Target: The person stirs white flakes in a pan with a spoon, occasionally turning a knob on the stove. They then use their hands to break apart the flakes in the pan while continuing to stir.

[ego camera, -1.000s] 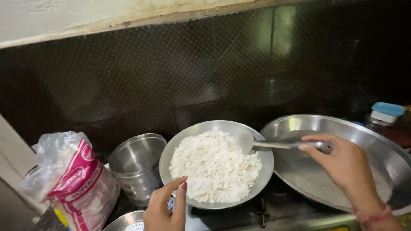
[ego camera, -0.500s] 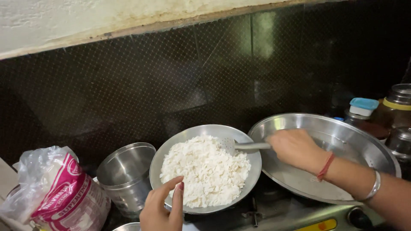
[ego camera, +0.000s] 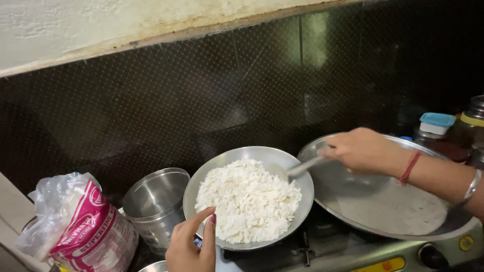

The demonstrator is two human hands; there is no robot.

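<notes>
The wide steel tray [ego camera: 383, 211] sat just right of the steel bowl [ego camera: 275, 158], its rim tucked against the bowl's. The bowl itself held a heap of white flaked rice [ego camera: 247, 199]. Left of the bowl stood a steel canister [ego camera: 154, 199], and further left a pink-and-clear plastic bag [ego camera: 83, 226]. The right hand [ego camera: 363, 148] reached over the tray, fingers closed around a spoon [ego camera: 305, 166] whose tip dipped into the bowl. The left hand [ego camera: 191, 247] pinched the bowl's near rim, thumb raised.

Dim kitchen, glare on tiles, sharp focus
</notes>
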